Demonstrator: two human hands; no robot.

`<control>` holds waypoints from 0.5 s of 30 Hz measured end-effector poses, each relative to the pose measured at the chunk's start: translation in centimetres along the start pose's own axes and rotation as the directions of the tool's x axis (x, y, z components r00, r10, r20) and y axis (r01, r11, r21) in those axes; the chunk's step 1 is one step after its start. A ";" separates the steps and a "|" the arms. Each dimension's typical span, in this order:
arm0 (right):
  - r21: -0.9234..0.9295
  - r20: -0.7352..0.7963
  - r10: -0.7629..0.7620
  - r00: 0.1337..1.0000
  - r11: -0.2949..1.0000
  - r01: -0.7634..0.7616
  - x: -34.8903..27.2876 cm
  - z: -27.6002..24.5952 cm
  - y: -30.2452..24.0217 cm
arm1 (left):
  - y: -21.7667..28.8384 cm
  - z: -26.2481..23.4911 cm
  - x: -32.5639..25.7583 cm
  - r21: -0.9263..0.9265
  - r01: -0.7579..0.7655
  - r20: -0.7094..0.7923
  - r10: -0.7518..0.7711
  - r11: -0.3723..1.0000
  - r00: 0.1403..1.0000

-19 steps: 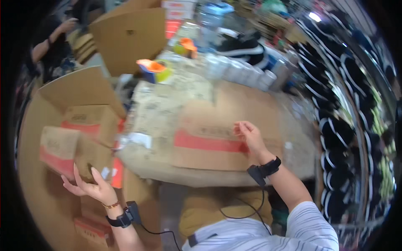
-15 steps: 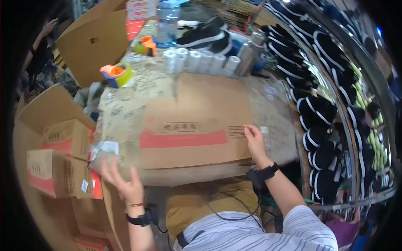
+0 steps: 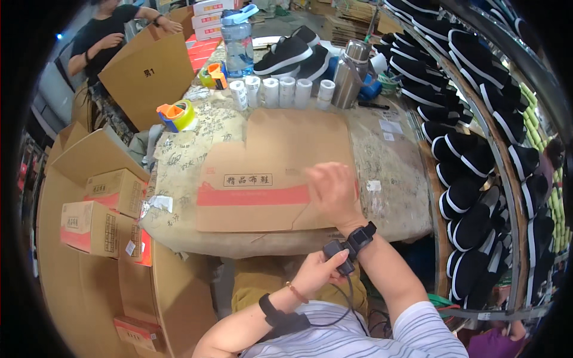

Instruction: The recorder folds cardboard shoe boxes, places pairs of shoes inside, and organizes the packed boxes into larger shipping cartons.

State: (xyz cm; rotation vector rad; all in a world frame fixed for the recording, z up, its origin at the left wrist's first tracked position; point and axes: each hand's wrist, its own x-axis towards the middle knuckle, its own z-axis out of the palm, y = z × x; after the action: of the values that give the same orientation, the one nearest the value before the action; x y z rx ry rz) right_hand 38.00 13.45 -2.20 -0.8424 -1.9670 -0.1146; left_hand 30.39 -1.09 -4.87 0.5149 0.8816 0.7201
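In front of me on the table lies a flat brown cardboard sheet (image 3: 262, 216) with a red band and printing, its upper left corner stepped. Above its right part is my right hand (image 3: 334, 192), a little blurred, its fingers loosely bent with nothing seen in them. A black strap (image 3: 360, 237) rings that wrist, and a small black box-like device (image 3: 339, 260) with a cable sits beside it. My left hand (image 3: 318, 272) has crossed over in front of my body, its thumb and fingers closed on this device. Another black strap (image 3: 273, 310) is around my left wrist.
White label rolls (image 3: 270, 91), a steel flask (image 3: 349, 77), a water bottle (image 3: 237, 48), tape dispensers (image 3: 176, 116) and black shoes (image 3: 289, 55) stand along the far side. Shoe racks (image 3: 459, 161) line the right. A large carton (image 3: 89, 286) holds boxes at left. Another person (image 3: 101, 42) stands behind.
My left hand has moved from beside the carton across to the device at my right wrist. My right hand has left the sheet's right edge and shifted left over it.
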 end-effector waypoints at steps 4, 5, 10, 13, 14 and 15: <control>0.041 0.234 -0.344 0.909 0.938 0.344 -0.1 0.3 0.3 | -0.7 1.9 0.0 -0.199 0.089 0.026 -0.086 0.976 0.996; 0.044 0.277 -0.364 0.889 0.929 0.367 -0.3 0.2 0.2 | -0.9 1.8 -0.2 -0.200 0.083 0.016 -0.081 0.976 0.997; 0.039 0.271 0.024 0.962 0.999 -0.036 -2.1 -2.1 2.2 | 0.8 -2.4 -2.2 0.471 -0.227 0.038 0.237 0.853 0.971; 0.002 0.348 0.161 0.923 0.985 -0.172 -6.3 -4.1 4.7 | 3.7 -10.9 -2.6 0.936 -0.218 -0.117 0.830 0.276 0.546; -0.044 0.269 0.285 0.920 0.958 -0.284 -8.4 -4.3 5.4 | 5.5 -13.5 -3.1 0.995 -0.013 -0.089 0.935 0.100 0.342; -0.077 0.189 0.400 0.897 0.916 -0.393 -10.0 -4.0 5.5 | 6.1 -16.1 -3.4 0.972 0.233 -0.001 0.990 -0.031 0.138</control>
State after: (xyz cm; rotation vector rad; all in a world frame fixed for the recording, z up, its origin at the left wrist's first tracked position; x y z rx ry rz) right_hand 47.30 10.84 -9.50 -1.3064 -1.9377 0.1831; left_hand 13.41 2.19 -7.82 1.9893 2.4198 1.2423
